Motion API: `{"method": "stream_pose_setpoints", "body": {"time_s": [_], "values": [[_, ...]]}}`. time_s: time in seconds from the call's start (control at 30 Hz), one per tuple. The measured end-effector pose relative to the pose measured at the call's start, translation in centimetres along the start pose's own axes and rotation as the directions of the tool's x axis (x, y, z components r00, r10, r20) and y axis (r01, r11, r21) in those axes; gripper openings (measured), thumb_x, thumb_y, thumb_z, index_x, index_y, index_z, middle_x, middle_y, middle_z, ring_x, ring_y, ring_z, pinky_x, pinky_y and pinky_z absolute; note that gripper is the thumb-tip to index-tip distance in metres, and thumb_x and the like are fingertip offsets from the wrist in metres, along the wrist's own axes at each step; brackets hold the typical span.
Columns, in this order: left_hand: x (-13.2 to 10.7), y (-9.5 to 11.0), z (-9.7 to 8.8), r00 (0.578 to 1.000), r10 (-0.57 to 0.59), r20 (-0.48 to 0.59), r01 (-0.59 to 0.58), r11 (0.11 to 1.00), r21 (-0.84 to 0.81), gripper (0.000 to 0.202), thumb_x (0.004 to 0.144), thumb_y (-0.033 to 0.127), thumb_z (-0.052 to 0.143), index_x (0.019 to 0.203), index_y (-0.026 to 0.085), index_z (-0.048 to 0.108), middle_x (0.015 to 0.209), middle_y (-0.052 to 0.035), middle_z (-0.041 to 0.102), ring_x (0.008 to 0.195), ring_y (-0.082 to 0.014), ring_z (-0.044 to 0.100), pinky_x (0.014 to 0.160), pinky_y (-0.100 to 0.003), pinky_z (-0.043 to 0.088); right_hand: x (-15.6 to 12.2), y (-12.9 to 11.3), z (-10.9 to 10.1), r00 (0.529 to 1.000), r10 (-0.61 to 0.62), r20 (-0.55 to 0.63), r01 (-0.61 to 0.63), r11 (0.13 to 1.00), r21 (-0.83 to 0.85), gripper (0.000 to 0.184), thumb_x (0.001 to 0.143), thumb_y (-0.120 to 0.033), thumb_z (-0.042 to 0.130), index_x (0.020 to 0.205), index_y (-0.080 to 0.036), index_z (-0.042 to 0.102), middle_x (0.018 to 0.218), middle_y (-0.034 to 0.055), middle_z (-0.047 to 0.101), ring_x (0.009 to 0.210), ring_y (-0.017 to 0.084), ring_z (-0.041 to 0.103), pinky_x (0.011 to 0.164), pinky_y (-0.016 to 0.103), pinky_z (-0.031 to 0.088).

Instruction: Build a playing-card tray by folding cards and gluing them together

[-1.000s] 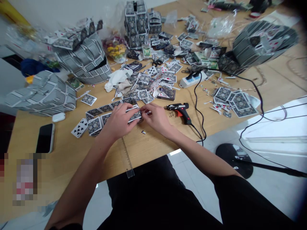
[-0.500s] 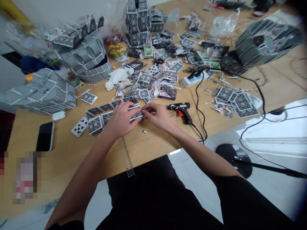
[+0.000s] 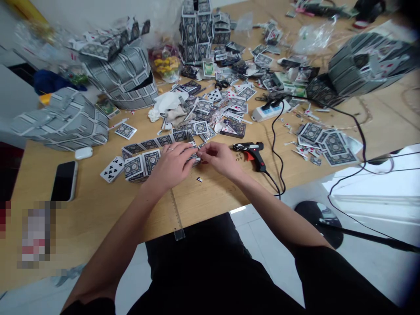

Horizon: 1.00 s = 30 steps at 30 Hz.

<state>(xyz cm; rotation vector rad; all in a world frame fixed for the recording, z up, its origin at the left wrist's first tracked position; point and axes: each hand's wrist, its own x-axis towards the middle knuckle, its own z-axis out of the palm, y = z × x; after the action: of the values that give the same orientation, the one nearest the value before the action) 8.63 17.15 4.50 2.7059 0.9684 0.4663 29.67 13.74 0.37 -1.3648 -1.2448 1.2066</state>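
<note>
The left hand (image 3: 170, 166) rests over a band of playing cards (image 3: 154, 141) with dark ornate backs, laid edge to edge and running away to the hand's left. Two more dark-backed cards (image 3: 141, 162) lie against the band's near side, just beside that hand. The band's right end, a narrow strip of card (image 3: 194, 158), sits between the hands, under the left hand's fingers and touching the right hand's (image 3: 220, 159) fingertips (image 3: 201, 153). A tiny card scrap (image 3: 199, 179) lies apart, just below the gap between the hands.

Head-worn view, facing down, left hand (image 3: 169, 167) close, edges seemingly warped
</note>
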Motion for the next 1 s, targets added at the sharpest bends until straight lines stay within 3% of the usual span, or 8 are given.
{"method": "stream_pose_setpoints", "body": {"time_s": [0.37,0.53,0.6,0.67,0.73,0.8,0.9,1.0], "values": [[-2.6,2.3,-0.9,0.988,-0.035,-0.149,0.028,0.998,-0.052,0.033,0.106,0.023,0.057,0.137,0.017,0.069,0.146,-0.0174,0.066,0.136,-0.0360,0.059,0.114,-0.056,0.044,0.4,-1.2,0.0,0.993,0.119,0.004,-0.119,0.991,0.062,0.019,0.081,-0.034,0.076,0.088,-0.018,0.067,0.075,0.0004,0.065,0.066,0.014,0.057,0.064,0.031,0.047],[-9.0,3.1,-3.5,0.889,-0.232,-0.395,0.079,0.927,-0.368,0.014,0.098,0.024,0.072,0.111,0.022,0.074,0.099,-0.0074,0.072,0.093,-0.0235,0.065,0.088,-0.036,0.051,-2.2,-3.3,0.2,0.998,0.048,-0.029,-0.046,0.998,0.041,0.026,0.083,-0.039,0.082,0.088,-0.019,0.066,0.079,-0.0003,0.064,0.067,0.013,0.052,0.060,0.028,0.038],[-11.1,3.2,-4.6,0.773,-0.452,-0.445,0.105,0.784,-0.612,0.011,0.096,0.031,0.074,0.090,0.022,0.072,0.080,-0.0038,0.063,0.075,-0.0190,0.056,0.073,-0.032,0.046,-4.0,-4.1,1.0,0.998,0.058,-0.008,-0.058,0.996,0.064,0.030,0.084,-0.041,0.084,0.085,-0.021,0.062,0.075,-0.0029,0.060,0.064,0.011,0.047,0.058,0.027,0.034],[-12.2,3.3,-5.7,0.641,-0.680,-0.357,-0.039,0.436,-0.899,0.030,0.094,0.048,0.075,0.084,0.020,0.069,0.075,-0.0028,0.056,0.070,-0.0177,0.050,0.066,-0.030,0.043,-5.8,-4.8,2.5,0.996,0.051,0.077,-0.058,0.994,0.097,0.032,0.085,-0.042,0.085,0.085,-0.022,0.060,0.072,-0.0047,0.057,0.062,0.011,0.046,0.058,0.027,0.033],[-12.3,3.5,-6.5,0.608,-0.785,-0.120,-0.215,-0.018,-0.977,0.044,0.091,0.063,0.072,0.089,0.019,0.069,0.079,-0.0028,0.053,0.072,-0.0177,0.050,0.066,-0.030,0.046,-7.5,-5.3,4.7,0.983,0.027,0.183,-0.051,0.991,0.124,0.032,0.086,-0.043,0.086,0.086,-0.022,0.062,0.071,-0.0049,0.057,0.062,0.011,0.047,0.059,0.027,0.035],[-11.7,3.6,-6.8,0.608,-0.791,0.065,-0.317,-0.318,-0.894,0.048,0.096,0.066,0.062,0.094,0.018,0.067,0.083,-0.0033,0.052,0.074,-0.0173,0.052,0.069,-0.030,0.050,-8.9,-5.5,7.2,0.948,0.021,0.318,-0.064,0.990,0.125,0.031,0.087,-0.045,0.086,0.088,-0.021,0.066,0.072,-0.0046,0.058,0.063,0.012,0.049,0.060,0.027,0.037],[-10.7,3.8,-6.5,0.621,-0.763,0.180,-0.391,-0.500,-0.772,0.054,0.106,0.065,0.040,0.097,0.018,0.065,0.086,-0.0051,0.054,0.076,-0.0172,0.055,0.071,-0.030,0.053,-10.2,-5.4,10.4,0.880,0.045,0.472,-0.114,0.986,0.119,0.036,0.086,-0.049,0.087,0.085,-0.020,0.065,0.070,-0.0045,0.058,0.063,0.012,0.050,0.060,0.028,0.039],[-10.2,4.0,-6.1,0.629,-0.752,0.194,-0.422,-0.541,-0.728,0.056,0.107,0.066,0.035,0.098,0.019,0.063,0.087,-0.0064,0.056,0.077,-0.0184,0.056,0.071,-0.031,0.054,-10.5,-4.9,12.0,0.854,0.062,0.516,-0.137,0.985,0.108,0.043,0.083,-0.053,0.090,0.080,-0.020,0.063,0.069,-0.0048,0.058,0.063,0.011,0.049,0.060,0.028,0.038]]}}
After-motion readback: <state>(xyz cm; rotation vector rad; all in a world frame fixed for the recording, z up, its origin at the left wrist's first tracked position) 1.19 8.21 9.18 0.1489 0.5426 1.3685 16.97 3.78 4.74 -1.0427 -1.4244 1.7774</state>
